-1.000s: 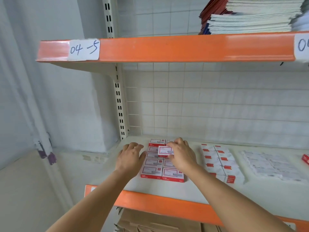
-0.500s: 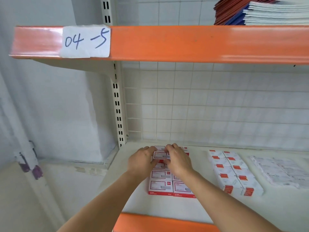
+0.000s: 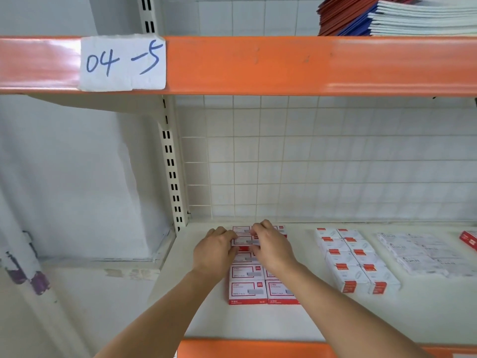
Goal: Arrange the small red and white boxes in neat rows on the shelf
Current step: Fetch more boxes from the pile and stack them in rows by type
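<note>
Small red and white boxes (image 3: 247,293) lie flat in two columns on the cream shelf (image 3: 206,319), running from near the front toward the back grid. One red and white box (image 3: 242,241) sits raised above the left column near the back. My left hand (image 3: 215,251) grips its left side and my right hand (image 3: 271,248) grips its right side, fingers curled over its top. My hands hide the boxes beneath them.
A second double row of white boxes with red corners (image 3: 353,259) lies to the right, then flat plastic-wrapped packs (image 3: 423,254) and a red box (image 3: 468,240) at the far right. The orange upper shelf (image 3: 258,65) hangs low overhead. A wire grid (image 3: 309,164) backs the shelf.
My left hand moved from the side of the stack onto the box that my right hand held. Both hands carried it toward the back. The view moved closer and tilted up.
</note>
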